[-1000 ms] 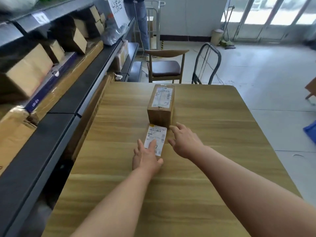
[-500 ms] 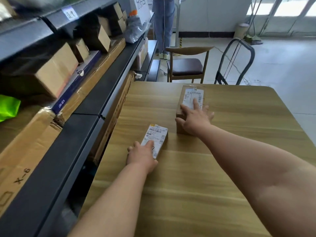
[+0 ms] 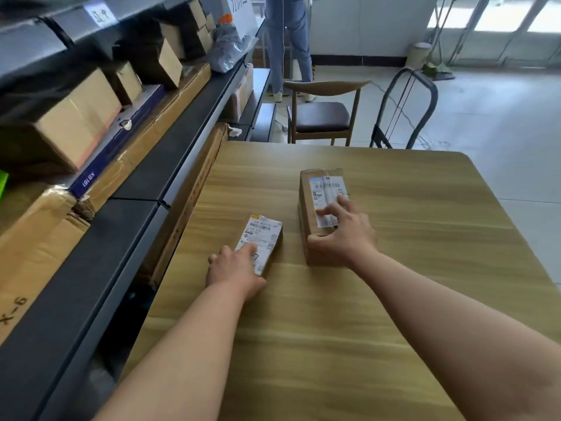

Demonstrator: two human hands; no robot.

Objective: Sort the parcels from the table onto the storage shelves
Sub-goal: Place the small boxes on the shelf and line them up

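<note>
Two parcels lie on the wooden table (image 3: 334, 344). A small flat parcel (image 3: 263, 235) with a white label lies left of centre; my left hand (image 3: 233, 270) rests on its near end, fingers over the label. A taller brown cardboard box (image 3: 315, 189) with a white shipping label stands to its right. My right hand (image 3: 344, 235) grips the box's near end, thumb on the left side and fingers on top. Dark storage shelves (image 3: 145, 183) run along the left, loaded with cardboard boxes (image 3: 76, 123).
A long flat carton (image 3: 194, 202) stands on edge between table and shelf. Beyond the table stand a wooden chair (image 3: 321, 117) and a metal hand trolley (image 3: 406, 107). A person in jeans (image 3: 288, 41) stands at the back. Tiled floor lies to the right.
My right hand moved from beside the small parcel onto the brown box and now grips its near end. My left hand stays on the small parcel. The view shifted left and closer.
</note>
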